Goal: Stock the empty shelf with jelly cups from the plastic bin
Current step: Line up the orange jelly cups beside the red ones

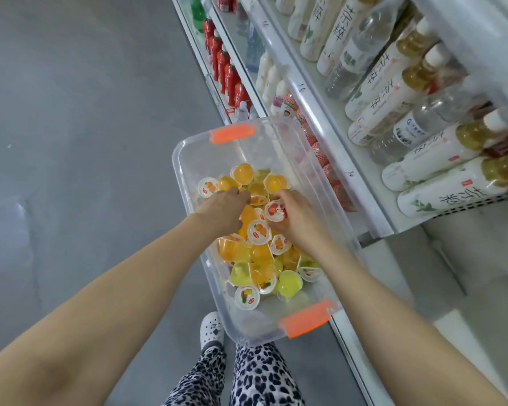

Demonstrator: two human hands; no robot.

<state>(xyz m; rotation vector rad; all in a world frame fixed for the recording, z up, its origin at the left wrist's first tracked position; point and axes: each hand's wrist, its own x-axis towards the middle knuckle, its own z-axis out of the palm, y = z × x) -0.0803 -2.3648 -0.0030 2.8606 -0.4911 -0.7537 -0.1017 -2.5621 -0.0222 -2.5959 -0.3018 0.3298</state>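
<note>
Grab step. Right hand (298, 221) fingers curled round red-lid cup (275, 211) (maybe second cup below). Left hand (222, 210) fingertips buried in cups (255, 259), grip unclear. Cups heaped in bin (177, 159); shelf (467, 273) at 3 o'clock. Best: take few, lids up, clear rim.

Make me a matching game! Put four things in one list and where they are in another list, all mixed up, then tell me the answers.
Things: 1 jelly cups; 2 orange handles; 3 white shoe; 4 red bottles.
Places: A on the grey floor; B on a low shelf; C inside the clear bin; D at the bin's two ends.
Pairs: 1-C, 2-D, 3-A, 4-B.
</note>
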